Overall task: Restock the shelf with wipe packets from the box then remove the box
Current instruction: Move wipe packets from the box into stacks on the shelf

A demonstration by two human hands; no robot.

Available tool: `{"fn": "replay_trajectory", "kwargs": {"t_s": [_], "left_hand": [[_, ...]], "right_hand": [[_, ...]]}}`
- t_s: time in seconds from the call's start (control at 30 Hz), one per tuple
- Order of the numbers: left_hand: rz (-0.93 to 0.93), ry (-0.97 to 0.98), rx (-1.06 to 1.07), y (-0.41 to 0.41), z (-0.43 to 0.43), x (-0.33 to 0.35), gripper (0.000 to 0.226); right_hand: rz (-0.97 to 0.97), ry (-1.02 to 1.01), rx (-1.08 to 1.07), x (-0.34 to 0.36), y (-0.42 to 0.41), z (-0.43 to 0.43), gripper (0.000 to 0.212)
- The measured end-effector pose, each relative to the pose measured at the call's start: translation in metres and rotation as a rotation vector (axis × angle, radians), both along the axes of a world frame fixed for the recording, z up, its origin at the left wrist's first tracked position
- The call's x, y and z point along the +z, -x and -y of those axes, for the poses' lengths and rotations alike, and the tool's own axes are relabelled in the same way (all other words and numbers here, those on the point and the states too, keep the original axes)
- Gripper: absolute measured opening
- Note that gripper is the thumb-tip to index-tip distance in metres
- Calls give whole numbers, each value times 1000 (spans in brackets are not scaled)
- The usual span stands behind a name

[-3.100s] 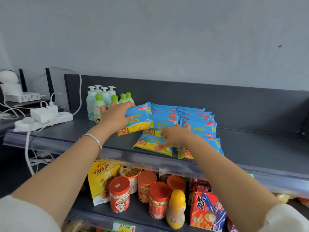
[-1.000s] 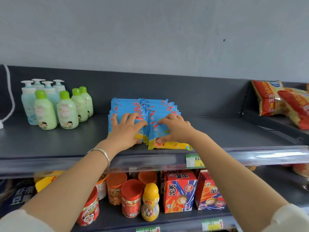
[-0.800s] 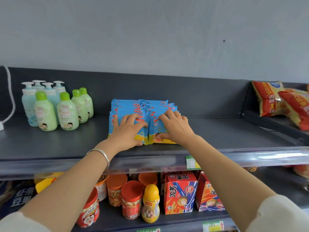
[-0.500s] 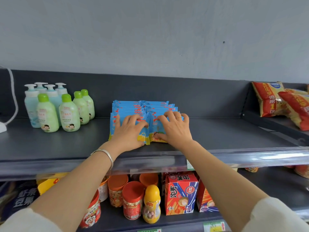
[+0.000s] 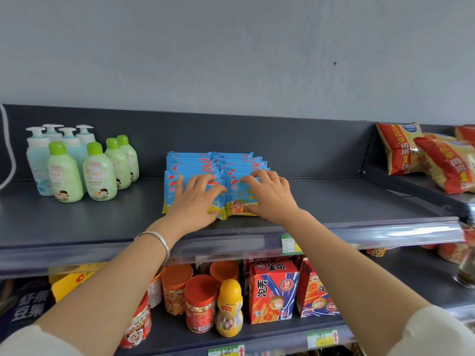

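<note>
The wipe packets stand in two side-by-side rows on the dark grey metal shelf, each row running from the front lip back toward 12 o'clock; each packet's long axis lies across, 9 to 3 o'clock, printed face toward the camera. They are glossy blue-and-yellow film pouches, flat and rectangular with crimped ends. The left hand lies flat, fingers spread, on the front packet of the left row. The right hand, fingers splayed, presses the front packet of the right row. At 9 o'clock stand rounded plastic lotion bottles.
</note>
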State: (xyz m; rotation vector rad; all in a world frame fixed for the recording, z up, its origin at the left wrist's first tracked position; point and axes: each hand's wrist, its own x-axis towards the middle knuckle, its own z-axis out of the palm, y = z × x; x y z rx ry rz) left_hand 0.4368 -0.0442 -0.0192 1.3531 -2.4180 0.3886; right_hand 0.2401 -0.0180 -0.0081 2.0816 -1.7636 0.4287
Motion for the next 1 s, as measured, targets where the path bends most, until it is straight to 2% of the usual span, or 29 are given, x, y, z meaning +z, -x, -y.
{"fn": "replay_trajectory", "kwargs": {"t_s": [0.2, 0.43, 0.6, 0.77, 1.0], "left_hand": [[-55, 93, -82, 13, -5, -6, 47], [-171, 159, -120, 37, -16, -5, 31], [-178, 168, -144, 72, -36, 1, 33], [-218, 175, -212, 140, -69, 5, 30], [-235, 137, -334, 267, -129, -14, 29]], "right_hand": [[-24, 22, -50, -3, -1, -10, 60], [41, 74, -87, -6, 15, -32, 54], [96, 127, -102, -7, 53, -57, 47], [144, 179, -122, -10, 113, -93, 41], [150, 124, -251, -32, 233, -173, 39]]}}
